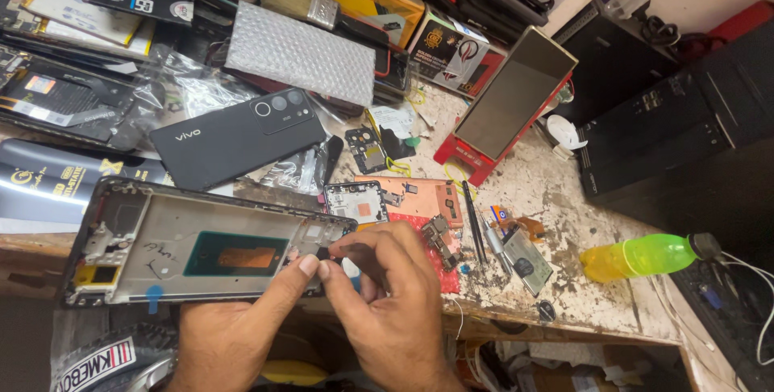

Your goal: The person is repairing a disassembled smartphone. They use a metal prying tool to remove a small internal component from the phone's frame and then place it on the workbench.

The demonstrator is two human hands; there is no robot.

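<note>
The part (324, 254) pinched between my fingertips is tiny and dark — I judge it could slip out and vanish into the clutter on this bench (556, 190), or drop off the front edge below my wrists. A slack pinch or a twitch would do it. The frame (201, 247) could also tilt or slide, since only my left hand (242, 323) steadies it, and part of it hangs past the bench edge at lower left. Pressing too hard near its right end might bend something fragile there; I cannot tell exactly what sits under my fingers.

My left hand comes up from the bottom of the frame, thumb stretched up and right so that its tip meets the part at the frame's right end. My right hand (387, 295) rises beside it, knuckles curled, thumb and forefinger closed narrowly on the same small piece — the two hands touch at the fingertips, just below centre.

The frame lies open-side up at centre left. Above it rests a black back cover (234, 138); a green bottle (645, 257) lies well apart at right.
</note>
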